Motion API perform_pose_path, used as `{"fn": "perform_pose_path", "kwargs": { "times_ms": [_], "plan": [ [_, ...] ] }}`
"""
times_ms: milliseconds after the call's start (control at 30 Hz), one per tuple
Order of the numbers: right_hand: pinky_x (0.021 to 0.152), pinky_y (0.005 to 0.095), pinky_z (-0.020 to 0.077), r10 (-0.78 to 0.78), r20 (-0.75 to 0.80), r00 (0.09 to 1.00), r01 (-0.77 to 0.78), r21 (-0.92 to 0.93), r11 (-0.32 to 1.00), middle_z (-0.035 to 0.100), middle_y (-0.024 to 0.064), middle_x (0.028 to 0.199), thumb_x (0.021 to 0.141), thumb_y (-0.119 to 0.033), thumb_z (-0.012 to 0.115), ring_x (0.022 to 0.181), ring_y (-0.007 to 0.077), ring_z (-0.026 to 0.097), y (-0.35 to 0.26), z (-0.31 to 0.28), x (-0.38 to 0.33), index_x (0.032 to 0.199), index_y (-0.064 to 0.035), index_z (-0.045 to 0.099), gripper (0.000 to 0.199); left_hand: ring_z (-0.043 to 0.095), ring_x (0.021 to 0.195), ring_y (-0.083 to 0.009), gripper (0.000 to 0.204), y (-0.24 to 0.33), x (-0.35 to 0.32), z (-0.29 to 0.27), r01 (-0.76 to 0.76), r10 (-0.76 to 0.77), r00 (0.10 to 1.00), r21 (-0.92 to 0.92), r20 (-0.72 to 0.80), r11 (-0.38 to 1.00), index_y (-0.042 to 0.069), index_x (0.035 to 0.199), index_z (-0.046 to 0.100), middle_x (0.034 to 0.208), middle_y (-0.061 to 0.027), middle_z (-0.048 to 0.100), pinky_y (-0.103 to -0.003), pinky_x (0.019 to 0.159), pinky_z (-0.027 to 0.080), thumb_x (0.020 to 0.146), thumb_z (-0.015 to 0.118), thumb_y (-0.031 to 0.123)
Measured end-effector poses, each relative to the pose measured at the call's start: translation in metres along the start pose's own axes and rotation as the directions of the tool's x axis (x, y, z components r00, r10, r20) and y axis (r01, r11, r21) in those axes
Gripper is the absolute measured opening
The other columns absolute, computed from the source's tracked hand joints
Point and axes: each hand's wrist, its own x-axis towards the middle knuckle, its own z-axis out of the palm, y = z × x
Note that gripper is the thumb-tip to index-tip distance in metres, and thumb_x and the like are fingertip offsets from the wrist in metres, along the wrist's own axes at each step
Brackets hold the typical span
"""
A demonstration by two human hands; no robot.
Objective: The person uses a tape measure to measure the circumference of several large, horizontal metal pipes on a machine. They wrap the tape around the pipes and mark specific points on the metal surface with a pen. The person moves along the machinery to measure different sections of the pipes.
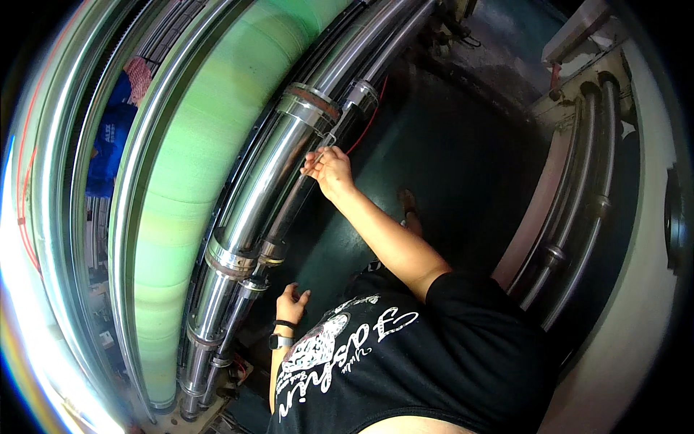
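Observation:
My right hand [329, 172] reaches up to the polished steel shaft [278, 163] of a long machine, its fingers pinched round a thin bent metal piece [330, 137]. That piece points up toward the collar [309, 103] on the shaft; its exact kind is too small to make out. A thinner steel rod [293, 199] runs alongside, right beside my fingers. Lower down, my left hand [290, 305] hangs near the rod's lower clamp [253, 288], fingers apart, with nothing visible in it. A dark wristband and a watch [280, 341] circle that wrist.
Beyond the shaft lies a wide roll of green fabric [199, 137], with more chrome rollers [54, 188] at the left. A blue cloth item [110, 141] sits between them. A red cable [370, 123] hangs by the collar. Dark floor [463, 166] and pipes [578, 231] are on the right.

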Motion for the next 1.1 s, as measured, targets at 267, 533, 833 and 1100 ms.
{"fn": "perform_pose_path", "kwargs": {
  "times_ms": [267, 533, 833, 1100],
  "plan": [
    [0.052, 0.0388, 0.0506, -0.019, -0.049, 0.999, 0.017, -0.043, 0.999, 0.055, 0.0116, 0.069, 0.093, -0.016, 0.033, 0.051, 0.0189, 0.052, 0.003, -0.003, -0.001, 0.091, -0.0046, 0.04, 0.014, 0.057, 0.049, -0.0185, 0.041, -0.002, 0.003, 0.004, -0.042, 0.042, 0.999, 0.006, 0.035, 0.999, -0.001, 0.105, 0.055, 0.061, -0.0099, 0.059, -0.029, 0.048, 0.044, 0.073, 0.069, 0.021],
    [0.052, 0.0397, 0.0531, -0.008, 0.122, 0.992, 0.004, 0.035, 0.999, 0.057, 0.0102, 0.071, 0.093, -0.023, 0.041, 0.054, 0.02, 0.056, 0.013, 0.041, -0.008, 0.087, -0.0069, 0.043, 0.017, 0.06, 0.056, -0.0214, 0.04, -0.01, 0.0, -0.005, 0.003, -0.002, 1.0, 0.037, -0.014, 0.999, 0.001, 0.103, 0.056, 0.062, -0.0116, 0.06, -0.03, 0.053, 0.046, 0.073, 0.069, 0.024],
    [0.06, 0.0393, 0.0551, -0.085, -0.079, 0.993, 0.073, -0.142, 0.987, 0.057, 0.0146, 0.077, 0.095, -0.019, 0.036, 0.063, 0.0244, 0.062, 0.008, -0.007, -0.009, 0.089, -0.0054, 0.036, 0.014, 0.056, 0.051, -0.0193, 0.041, -0.026, -0.009, -0.007, 0.072, -0.071, 0.997, 0.07, -0.014, 0.995, 0.0, 0.103, 0.056, 0.06, -0.0098, 0.057, -0.03, 0.05, 0.044, 0.072, 0.069, 0.024],
    [0.059, 0.0395, 0.0551, -0.084, -0.133, 0.988, 0.068, -0.12, 0.99, 0.057, 0.0146, 0.077, 0.094, -0.02, 0.037, 0.061, 0.0249, 0.061, 0.008, -0.01, 0.004, 0.088, -0.0048, 0.038, 0.016, 0.059, 0.053, -0.0191, 0.039, -0.008, 0.011, -0.017, -0.006, 0.006, 1.0, 0.078, 0.001, 0.997, 0.0, 0.103, 0.056, 0.062, -0.0113, 0.06, -0.029, 0.05, 0.046, 0.074, 0.068, 0.023]
  ]
}}
